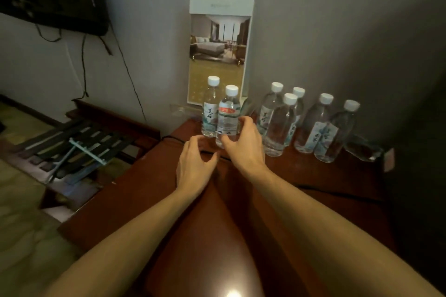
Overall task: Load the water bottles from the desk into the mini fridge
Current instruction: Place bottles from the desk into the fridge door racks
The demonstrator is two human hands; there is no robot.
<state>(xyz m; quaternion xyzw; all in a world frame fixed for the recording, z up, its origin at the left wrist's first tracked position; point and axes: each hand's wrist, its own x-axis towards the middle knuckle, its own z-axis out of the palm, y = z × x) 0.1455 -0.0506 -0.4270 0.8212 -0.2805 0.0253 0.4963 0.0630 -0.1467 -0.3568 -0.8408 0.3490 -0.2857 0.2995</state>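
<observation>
The red-labelled bottle [227, 117] stands upright at the far end of the desk [154, 200], just in front of the wall. Its long axis is vertical and its white cap is on top. It lies straight ahead of the right hand [243, 143], which is the nearer hand. That hand's fingers curve beside the bottle's right flank and its thumb crosses low on the near side, so the hand half-encloses the body. Whether it already presses on the plastic cannot be told. The left hand [195, 166] hovers a little nearer and to the left, with its fingers spread and loosely bent and nothing in them. Its fingertips point at the gap below the blue-labelled bottle [209, 109], which stands just left of and behind the red-labelled one, nearly touching it. That hand seems placed to take this second bottle. Five more bottles [281, 128] stand in a cluster to the right, close to the right hand's knuckles, so the grasp likely needs care not to knock them. The mini fridge is not in view.
</observation>
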